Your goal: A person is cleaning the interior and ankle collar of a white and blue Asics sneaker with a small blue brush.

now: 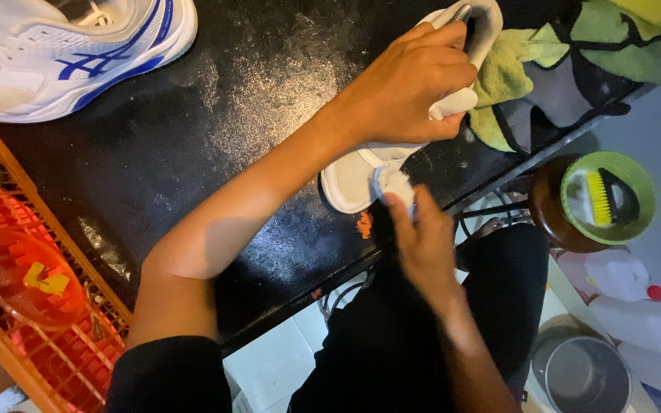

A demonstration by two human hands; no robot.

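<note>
A white shoe [350, 180] lies on the black tabletop [216, 130] near its front edge. My left hand [411, 80] reaches across from the left and is clamped over the shoe's upper and collar, pinning it down. My right hand [422, 241] comes up from below and presses a small white pad or cloth [394, 183] against the shoe's near end by the sole. The right hand is slightly blurred. Much of the shoe's middle is hidden under my left hand.
A white and blue sneaker [78, 46] sits at the far left of the table. An orange crate [78, 302] with an orange bowl [28, 279] is at the left. A yellow-green cloth [506, 73], a green bowl [644, 187] with a yellow brush [598, 197], white bottles [640, 310] and a metal pot [583, 375] are on the right.
</note>
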